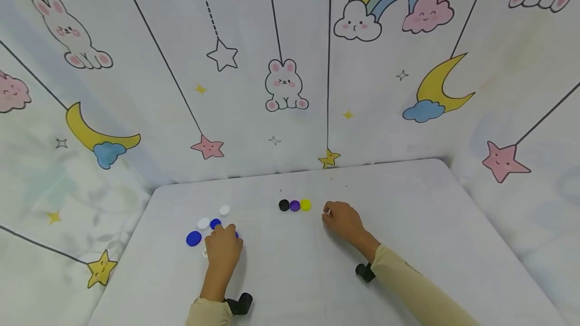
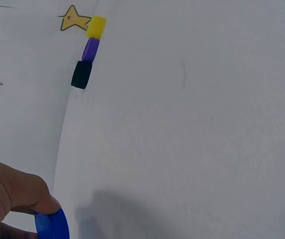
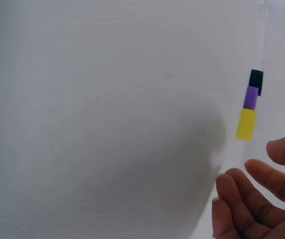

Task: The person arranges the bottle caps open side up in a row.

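Note:
My left hand (image 1: 224, 246) is over the cluster of caps at the left of the table. Its thumb and fingers pinch a blue bottle cap (image 2: 52, 225), tilted on edge in the left wrist view. A black cap (image 1: 284, 205), a purple cap (image 1: 295, 206) and a yellow cap (image 1: 305, 205) lie side by side in a row toward the back. Just right of the yellow cap, apart from it, is my right hand (image 1: 343, 222). Its fingers are loosely bent and hold nothing in the right wrist view.
Around the left hand lie a large blue cap (image 1: 194, 238), a smaller blue cap (image 1: 215, 224) and white caps (image 1: 203, 223), one partly hidden by the hand. The white-covered table (image 1: 290, 275) meets a patterned cloth wall (image 1: 254, 125) at its back edge.

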A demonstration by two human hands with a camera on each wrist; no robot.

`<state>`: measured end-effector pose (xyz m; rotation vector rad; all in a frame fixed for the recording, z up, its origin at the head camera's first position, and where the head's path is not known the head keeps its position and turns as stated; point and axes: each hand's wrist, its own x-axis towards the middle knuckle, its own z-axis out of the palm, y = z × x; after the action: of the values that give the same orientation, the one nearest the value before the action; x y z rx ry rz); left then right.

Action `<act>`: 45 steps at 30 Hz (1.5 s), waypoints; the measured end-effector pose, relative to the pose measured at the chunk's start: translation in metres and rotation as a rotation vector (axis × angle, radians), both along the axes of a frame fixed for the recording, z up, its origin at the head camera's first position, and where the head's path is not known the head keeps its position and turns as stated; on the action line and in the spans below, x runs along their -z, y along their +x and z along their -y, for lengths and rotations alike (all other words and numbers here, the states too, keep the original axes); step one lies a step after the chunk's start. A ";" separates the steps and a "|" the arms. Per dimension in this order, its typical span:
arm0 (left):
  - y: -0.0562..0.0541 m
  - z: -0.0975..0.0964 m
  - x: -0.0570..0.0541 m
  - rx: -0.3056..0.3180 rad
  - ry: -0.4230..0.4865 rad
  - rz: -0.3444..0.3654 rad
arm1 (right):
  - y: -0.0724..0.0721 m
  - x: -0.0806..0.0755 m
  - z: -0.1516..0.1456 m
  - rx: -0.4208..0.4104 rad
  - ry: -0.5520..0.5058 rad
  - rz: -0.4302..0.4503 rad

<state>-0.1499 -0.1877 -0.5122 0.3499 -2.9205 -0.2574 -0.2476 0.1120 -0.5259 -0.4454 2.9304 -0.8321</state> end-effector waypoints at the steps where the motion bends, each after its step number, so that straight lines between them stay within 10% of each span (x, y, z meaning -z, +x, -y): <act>1: -0.001 -0.001 0.000 0.007 0.008 -0.001 | 0.000 -0.001 0.000 0.001 -0.007 -0.004; 30: -0.018 -0.040 -0.023 0.160 0.257 -0.159 | 0.000 -0.008 0.002 -0.046 -0.179 0.017; 45: -0.024 -0.066 -0.026 0.301 0.231 -0.188 | -0.002 -0.007 0.005 -0.337 -0.296 0.145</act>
<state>-0.1737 -0.1213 -0.4862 -0.0824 -2.7512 -0.6368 -0.2498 0.1065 -0.5190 -0.8299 2.5066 -1.1886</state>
